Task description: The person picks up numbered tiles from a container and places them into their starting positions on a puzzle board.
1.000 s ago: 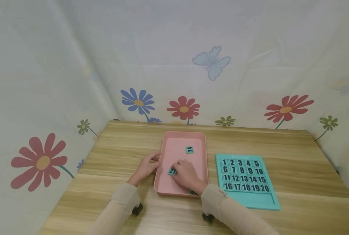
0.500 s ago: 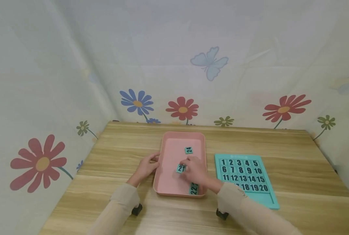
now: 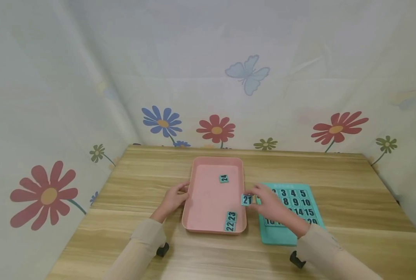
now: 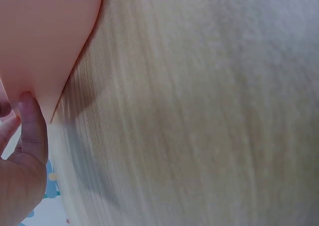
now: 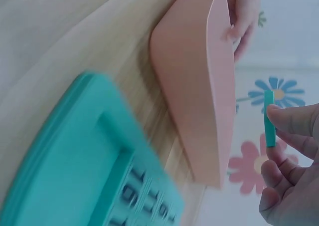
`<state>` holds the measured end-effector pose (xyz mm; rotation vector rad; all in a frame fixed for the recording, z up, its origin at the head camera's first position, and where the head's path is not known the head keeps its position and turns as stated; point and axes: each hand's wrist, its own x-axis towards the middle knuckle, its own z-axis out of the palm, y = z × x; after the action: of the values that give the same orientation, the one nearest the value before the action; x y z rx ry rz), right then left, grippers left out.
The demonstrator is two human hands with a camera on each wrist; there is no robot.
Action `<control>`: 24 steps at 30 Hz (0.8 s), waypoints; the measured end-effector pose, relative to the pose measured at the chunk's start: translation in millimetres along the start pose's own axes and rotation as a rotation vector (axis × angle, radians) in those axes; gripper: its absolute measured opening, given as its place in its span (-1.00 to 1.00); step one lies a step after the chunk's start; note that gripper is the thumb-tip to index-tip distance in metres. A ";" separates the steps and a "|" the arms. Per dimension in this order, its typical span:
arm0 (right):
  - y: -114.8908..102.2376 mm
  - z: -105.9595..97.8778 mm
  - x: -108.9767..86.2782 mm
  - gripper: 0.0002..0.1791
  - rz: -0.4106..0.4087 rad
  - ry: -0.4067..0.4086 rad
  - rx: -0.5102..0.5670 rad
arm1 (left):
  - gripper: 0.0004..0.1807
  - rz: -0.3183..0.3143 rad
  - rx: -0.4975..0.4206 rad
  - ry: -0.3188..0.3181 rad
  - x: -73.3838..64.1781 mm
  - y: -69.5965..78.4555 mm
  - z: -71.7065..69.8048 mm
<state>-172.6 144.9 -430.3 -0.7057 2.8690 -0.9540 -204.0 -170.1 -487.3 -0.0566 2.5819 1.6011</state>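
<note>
Between the thumb and fingers of my right hand (image 3: 271, 204) is a teal number tile (image 3: 247, 200) marked 21, held up over the pink tray's right rim. The right wrist view shows the tile (image 5: 269, 118) edge-on, pinched and raised. My left hand (image 3: 173, 200) grips the left rim of the pink tray (image 3: 208, 229); in the left wrist view the thumb (image 4: 33, 128) presses the tray's outer wall. Inside the tray lie tile 24 (image 3: 223, 178) at the far end and tiles 23 (image 3: 231, 216) and 22 (image 3: 230, 226) side by side at the near right corner.
A teal number board (image 3: 278, 235) lies right of the tray, with rows of numbered tiles and a bare strip at its near end. My right hand and forearm cover part of its numbers. A flowered cloth (image 3: 292, 97) hangs behind the wooden table (image 3: 152, 167).
My right hand has picked up tile 21 from the tray and carried it right to the tray's edge. Tiles 22 and 23 are now uncovered. The left hand stays at the rim.
</note>
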 end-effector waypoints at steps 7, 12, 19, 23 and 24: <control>28.6 -8.7 -26.5 -0.69 -0.013 -0.036 -0.077 | -0.47 0.008 -0.004 -0.001 -2.3 3.3 -0.9; 43.4 -7.9 -43.6 -0.68 -0.016 -0.097 -0.102 | -0.48 0.021 -0.012 -0.018 -5.3 7.9 -2.2; 55.2 -3.4 -59.6 -0.68 -0.034 -0.151 -0.096 | -0.48 0.023 0.020 -0.005 0.4 -0.1 -0.2; 60.1 -1.2 -64.2 -0.67 -0.058 -0.177 -0.084 | -0.48 0.023 0.013 -0.003 0.7 -0.1 0.3; 61.2 -0.6 -65.0 -0.66 -0.060 -0.179 -0.087 | -0.48 0.022 0.009 -0.003 0.6 0.0 0.3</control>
<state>-139.4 216.6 -472.0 -0.8421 2.7603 -0.7333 -204.6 -169.8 -487.5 -0.0254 2.5954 1.5958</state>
